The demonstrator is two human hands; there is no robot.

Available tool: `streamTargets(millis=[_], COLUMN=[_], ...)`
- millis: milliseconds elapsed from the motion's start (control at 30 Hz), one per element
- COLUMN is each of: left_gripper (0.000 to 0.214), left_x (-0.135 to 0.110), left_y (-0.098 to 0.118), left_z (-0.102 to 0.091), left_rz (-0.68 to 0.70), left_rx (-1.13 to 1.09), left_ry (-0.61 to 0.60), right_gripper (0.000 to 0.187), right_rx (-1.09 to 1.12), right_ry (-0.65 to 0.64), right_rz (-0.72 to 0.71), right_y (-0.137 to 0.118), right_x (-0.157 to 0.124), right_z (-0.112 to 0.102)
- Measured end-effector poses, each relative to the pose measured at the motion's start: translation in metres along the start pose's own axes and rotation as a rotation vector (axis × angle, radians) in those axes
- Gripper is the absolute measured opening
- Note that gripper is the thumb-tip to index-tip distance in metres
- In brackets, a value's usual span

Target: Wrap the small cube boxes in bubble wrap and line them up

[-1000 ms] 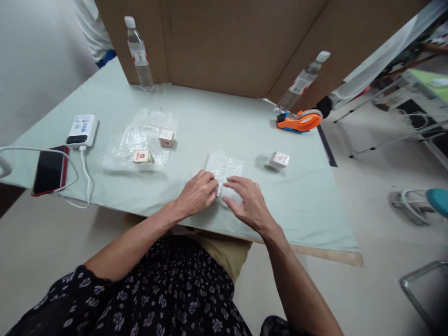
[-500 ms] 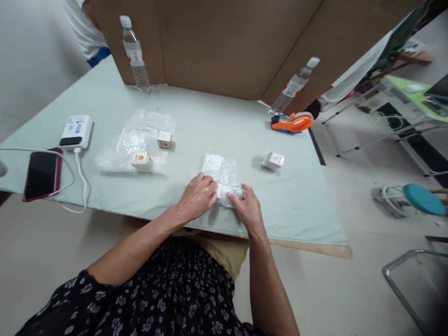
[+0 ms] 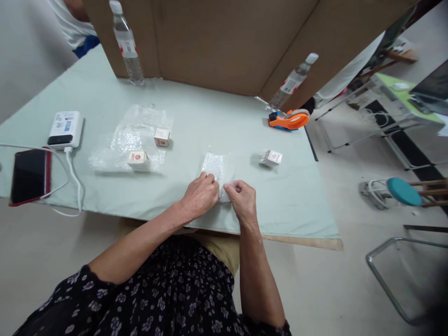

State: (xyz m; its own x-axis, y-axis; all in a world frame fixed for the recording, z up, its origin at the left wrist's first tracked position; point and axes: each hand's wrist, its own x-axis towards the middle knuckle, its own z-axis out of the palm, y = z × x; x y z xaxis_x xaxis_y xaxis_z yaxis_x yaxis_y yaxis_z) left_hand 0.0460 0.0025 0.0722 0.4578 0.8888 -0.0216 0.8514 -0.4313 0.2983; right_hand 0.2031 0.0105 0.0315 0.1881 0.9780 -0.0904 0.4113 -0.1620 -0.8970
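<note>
- Bubble wrap sheet (image 3: pixel 214 165) lies on the desk (image 3: pixel 210 116) near the front edge, straight ahead of the person, with its near end bunched between both hands.
- Left hand (image 3: pixel 200 193): grip curled closed, fingertips pressing the sheet's near left corner down.
- Right hand (image 3: pixel 242 199): grip closed in a pinch, thumb against forefingers, on the sheet's near right edge, which is lifted and turned inward.
- The knuckles hide what the sheet covers. It may be a small box, but I cannot tell.
- Done, by the look of it: one wrapped box (image 3: pixel 270 158) sits alone to the right, apart from the hands.
- Left, by the look of it: two bare boxes, the far box (image 3: pixel 163 136) and the near box (image 3: pixel 137 157), rest on a loose pile of wrap (image 3: pixel 115 147) to the left. The sheet in hand is only partly folded, and its far half lies flat.
- Orange tape dispenser (image 3: pixel 289 120) sits at the far right edge, well apart from both hands.
- Power bank (image 3: pixel 65 129) and phone (image 3: pixel 30 175) lie at the left edge.
</note>
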Motion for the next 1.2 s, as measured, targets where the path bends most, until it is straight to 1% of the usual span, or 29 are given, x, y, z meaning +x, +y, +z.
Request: streamTargets(millis=[67,167,267,400,467,500,567,600,633,700,767,833,867,933,1000,1133,1200], left_gripper=[0.019,0.018,0.017,0.013,0.012,0.015,0.032,0.041,0.048,0.055,0.051,0.036,0.028,0.016,0.012,0.015,0.019], left_x=[0.001,0.001,0.001,0.001,0.0,-0.001,-0.003,-0.004,-0.005,-0.007,-0.008,-0.006,-0.005,-0.002,0.001,0.004,0.005], left_y=[-0.001,-0.005,-0.011,-0.017,-0.018,-0.018,-0.019,-0.02,-0.021,-0.022,-0.021,-0.019,-0.017,-0.015,-0.014,-0.015,-0.014], left_z=[0.002,0.01,0.017,0.027,0.032,0.035,0.041,0.043,0.044,0.045,0.043,0.041,0.041,0.04,0.04,0.044,0.046], left_rz=[0.005,0.021,0.039,0.032,0.01,-0.002,-0.024,-0.035,-0.047,-0.088,-0.164,-0.228,-0.247,-0.26,-0.267,-0.262,-0.254], left_rx=[-0.013,-0.082,-0.191,-0.29,-0.348,-0.383,-0.463,-0.51,-0.565,-0.688,-0.78,-0.807,-0.803,-0.792,-0.787,-0.765,-0.747], left_ry=[0.014,0.072,0.115,0.132,0.179,0.211,0.27,0.293,0.31,0.336,0.38,0.425,0.44,0.443,0.427,0.428,0.447], right_gripper=[0.025,0.024,0.024,0.027,0.027,0.027,0.032,0.033,0.032,0.029,0.025,0.026,0.029,0.032,0.031,0.026,0.024], right_rx=[0.049,0.082,0.101,0.087,0.088,0.075,-0.003,-0.07,-0.154,-0.351,-0.546,-0.673,-0.701,-0.684,-0.58,-0.327,-0.24], right_ry=[-0.033,-0.055,-0.097,-0.264,-0.357,-0.405,-0.492,-0.52,-0.531,-0.504,-0.455,-0.424,-0.419,-0.445,-0.511,-0.673,-0.719], right_rz=[0.029,0.048,0.052,0.029,0.029,0.03,0.003,-0.037,-0.099,-0.253,-0.374,-0.419,-0.425,-0.427,-0.419,-0.334,-0.283], right_y=[-0.005,-0.013,-0.021,-0.032,-0.036,-0.038,-0.039,-0.04,-0.041,-0.042,-0.044,-0.044,-0.045,-0.044,-0.043,-0.042,-0.041], right_x=[-0.001,-0.003,-0.005,-0.007,-0.005,-0.004,-0.001,0.001,0.001,0.001,-0.002,-0.005,-0.005,-0.003,0.004,0.023,0.033], right_z=[0.005,0.011,0.01,-0.002,-0.009,-0.011,-0.013,-0.013,-0.012,-0.009,-0.006,-0.005,-0.006,-0.009,-0.013,-0.021,-0.023])
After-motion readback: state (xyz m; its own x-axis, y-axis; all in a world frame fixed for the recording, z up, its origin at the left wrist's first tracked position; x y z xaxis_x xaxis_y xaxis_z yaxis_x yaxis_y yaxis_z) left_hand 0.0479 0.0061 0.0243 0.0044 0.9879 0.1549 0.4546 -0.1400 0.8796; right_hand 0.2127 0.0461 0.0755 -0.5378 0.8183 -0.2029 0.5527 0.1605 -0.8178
